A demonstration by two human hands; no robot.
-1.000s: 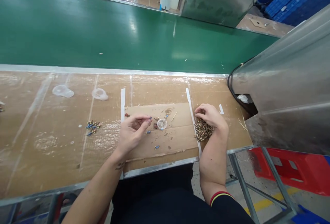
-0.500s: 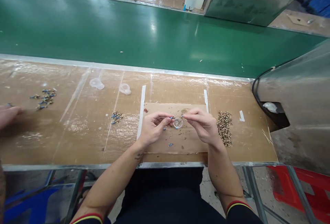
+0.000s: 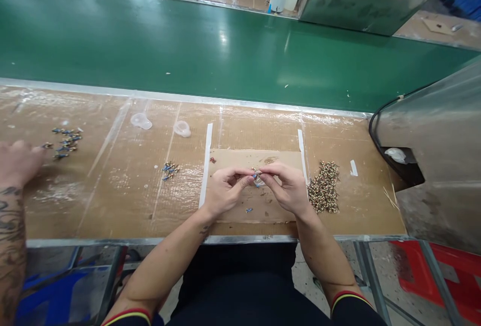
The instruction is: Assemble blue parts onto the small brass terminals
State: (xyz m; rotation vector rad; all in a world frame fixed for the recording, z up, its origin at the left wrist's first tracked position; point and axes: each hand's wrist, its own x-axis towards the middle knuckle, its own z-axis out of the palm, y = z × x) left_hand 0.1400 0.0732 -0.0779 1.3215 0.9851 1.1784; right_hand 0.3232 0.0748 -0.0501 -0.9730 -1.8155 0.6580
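Note:
My left hand [image 3: 227, 192] and my right hand [image 3: 288, 186] meet over a cardboard sheet [image 3: 229, 216], fingertips almost touching. Pinched in the left fingers is a small blue-and-brass part [image 3: 255, 175]. The right thumb and forefinger are closed at that same part; whatever they grip is too small to make out. Just below the fingertips, partly covered by them, is a small clear round cup [image 3: 259, 183]. One loose blue-tipped piece [image 3: 248, 210] lies on the cardboard nearer to me.
To the right is a heap of brass parts [image 3: 325, 188]; to the left, a small pile of blue-and-brass parts [image 3: 170, 171]. Two clear plastic pieces [image 3: 182, 128] lie farther back. A co-worker's hand [image 3: 20, 161] reaches toward another pile [image 3: 69, 141]. A green conveyor belt [image 3: 150, 50] runs beyond.
My right hand has moved left to meet my left hand's fingertips above the cup. The co-worker's hand at left has come farther in, toward its pile. Specks on the belt have shifted left.

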